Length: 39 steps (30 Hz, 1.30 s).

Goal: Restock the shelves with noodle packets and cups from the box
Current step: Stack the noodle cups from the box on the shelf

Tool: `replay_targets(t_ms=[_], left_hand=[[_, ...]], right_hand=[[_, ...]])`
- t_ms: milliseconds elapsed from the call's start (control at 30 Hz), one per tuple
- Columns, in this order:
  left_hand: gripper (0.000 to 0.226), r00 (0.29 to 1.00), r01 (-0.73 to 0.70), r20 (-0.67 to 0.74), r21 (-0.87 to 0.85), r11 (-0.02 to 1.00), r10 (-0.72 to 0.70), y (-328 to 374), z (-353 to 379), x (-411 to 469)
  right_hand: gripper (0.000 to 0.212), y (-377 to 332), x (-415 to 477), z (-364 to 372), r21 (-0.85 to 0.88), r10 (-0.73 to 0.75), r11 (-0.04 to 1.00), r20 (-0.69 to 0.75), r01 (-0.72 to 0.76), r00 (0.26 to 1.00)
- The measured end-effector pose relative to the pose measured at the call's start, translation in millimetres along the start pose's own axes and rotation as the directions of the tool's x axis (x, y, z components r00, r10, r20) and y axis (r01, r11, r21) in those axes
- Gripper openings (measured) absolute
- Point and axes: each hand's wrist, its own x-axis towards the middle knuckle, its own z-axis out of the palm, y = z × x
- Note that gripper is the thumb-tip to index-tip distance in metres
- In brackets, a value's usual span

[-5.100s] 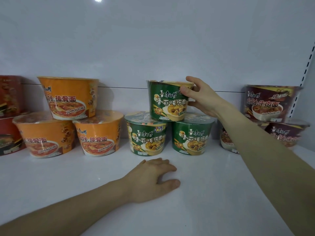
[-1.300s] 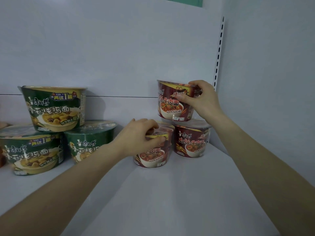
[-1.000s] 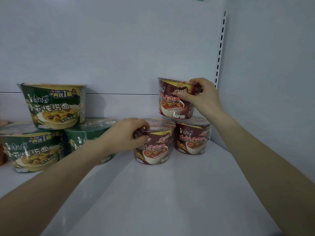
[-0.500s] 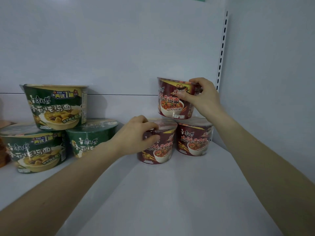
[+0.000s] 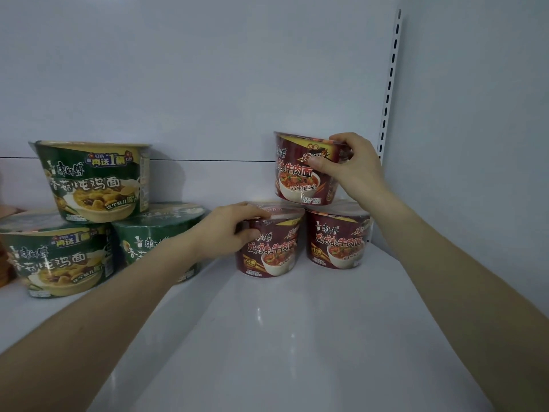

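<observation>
Three dark red noodle cups form a small stack in the shelf's back right corner. My right hand point(image 5: 353, 168) grips the rim and side of the top red cup point(image 5: 300, 171), which sits across the two below. With fingers over its lid and thumb on its side, my left hand point(image 5: 234, 230) grips the lower left red cup point(image 5: 270, 251). The lower right red cup point(image 5: 338, 242) stands untouched next to it. Three green noodle cups are stacked to the left, one green cup point(image 5: 95, 179) on top of two others point(image 5: 56, 260) point(image 5: 157, 233).
The white shelf board point(image 5: 297, 337) stretches out bare in front of the cups. A slotted upright rail point(image 5: 389, 81) runs up the back right corner beside the white side wall. An orange object peeks in at the far left edge point(image 5: 4, 272).
My left hand has turned the lower left red cup so its label now faces front. My right hand stayed on the top red cup. The view moved right from the green cups earlier.
</observation>
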Motion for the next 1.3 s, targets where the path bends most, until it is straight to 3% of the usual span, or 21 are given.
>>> replay_targets(t_ms=[367,467,567,633,700,967,1133,1300], left_hand=[[0.036,0.998,0.057,0.027,-0.021,0.998,-0.056,1.7,-0.9,2.4],[0.039,0.991,0.134,0.032,-0.139,0.981,-0.131,3.6,-2.6,1.9],[0.06,0.965,0.201,-0.102,-0.299,0.933,-0.241,14.1,-5.8,4.5],[0.073,0.915,0.192,-0.264,-0.381,0.905,-0.306,22.0,-8.9,11.7],[0.081,0.88,0.175,-0.32,-0.467,0.867,-0.35,30.3,-12.7,20.2],[0.115,0.939,0.175,-0.131,-0.614,0.77,-0.317,39.0,-26.7,31.5],[0.09,0.958,0.09,-0.152,-0.644,0.76,-0.242,42.3,-26.5,31.6],[0.086,0.93,0.062,-0.239,-0.65,0.757,-0.281,45.9,-22.1,27.1]], right_hand=[[0.055,0.3,1.0,-0.9,0.022,0.008,1.0,0.018,-0.008,1.0],[0.053,-1.1,1.6,-2.1,0.037,0.009,0.999,0.022,-0.009,1.0],[0.051,-5.3,0.9,-5.6,0.064,0.013,0.998,0.031,-0.015,0.999],[0.05,-11.5,-1.0,-9.6,0.115,0.016,0.993,0.044,-0.021,0.999],[0.045,-18.1,-3.3,-13.7,0.167,0.013,0.986,0.079,-0.026,0.997],[0.029,-24.1,-3.4,-25.7,0.396,-0.024,0.914,0.272,-0.089,0.962],[0.033,-20.1,-2.7,-28.4,0.462,-0.012,0.872,0.344,-0.158,0.939],[0.066,-7.4,-5.9,-40.5,0.314,0.109,0.918,0.393,-0.245,0.913]])
